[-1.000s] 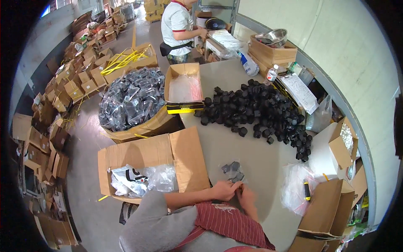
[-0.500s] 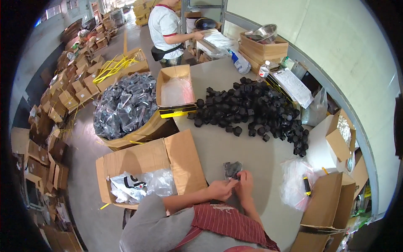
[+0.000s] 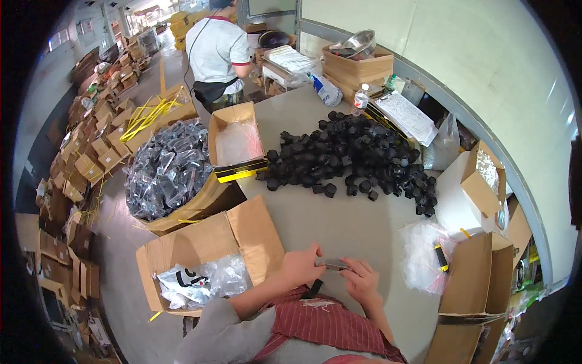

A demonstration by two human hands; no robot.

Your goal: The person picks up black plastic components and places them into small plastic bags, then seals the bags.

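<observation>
Fingers (image 3: 355, 267) of the left hand (image 3: 300, 268) and right hand (image 3: 362, 282) close on opposite ends of a clear bag (image 3: 333, 266), whose edge shows as a thin strip stretched between them, near the worker's body and above the counter (image 3: 357, 227). One left digit stands up over the grip. A dark piece (image 3: 312, 288) shows just below the left hand, in front of the striped red apron (image 3: 330, 321); whether it lies inside the bag cannot be told. Good handling, as judged here, keeps the edge level and evenly taut, with contents low and clear of the pinched strip, so that the film neither creases nor tears.

To the left, an open carton (image 3: 179, 249) contains a white plastic bag (image 3: 183, 284) with bold dark lettering, partly folded. To the right, a black-and-yellow cutter (image 3: 441, 258) rests on loose clear bags (image 3: 419, 267). Farther off, black plastic parts (image 3: 357, 155) form a heap; no marking shows on them at this scale. The small box (image 3: 241, 171) beside it has a black-and-yellow front, its print too small to read. Beyond stand a bottle (image 3: 361, 98) with a red-and-white label, a printed sheet (image 3: 406, 116), illegible here, and a co-worker (image 3: 218, 51).
</observation>
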